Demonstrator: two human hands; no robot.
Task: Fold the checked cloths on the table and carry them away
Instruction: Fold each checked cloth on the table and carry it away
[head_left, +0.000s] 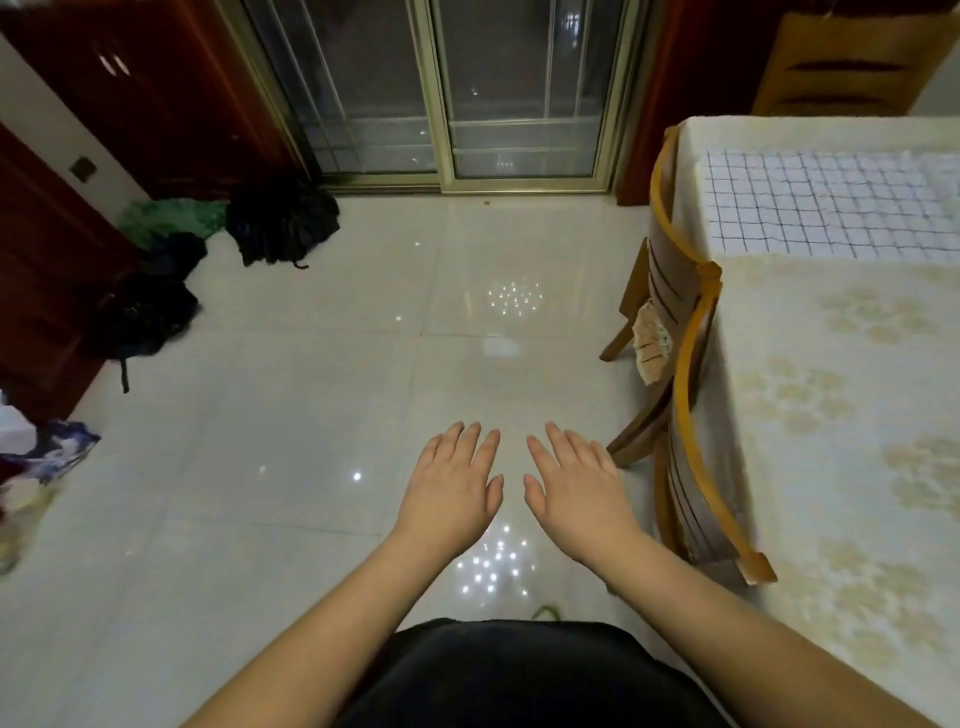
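A white cloth with a dark blue check (831, 205) lies spread flat on the far part of the table (841, 415) at the right, which wears a cream floral cover. My left hand (454, 480) and my right hand (576, 483) are stretched out side by side over the tiled floor, palms down, fingers straight, holding nothing. Both hands are well left of the table and far from the cloth.
A wooden chair (685, 395) is pushed against the table's left edge; another chair (852, 62) stands at the far end. Dark bags (280, 223) and a green bundle (171, 218) lie by the sliding glass door (441, 88). A dark red cabinet (47, 270) lines the left.
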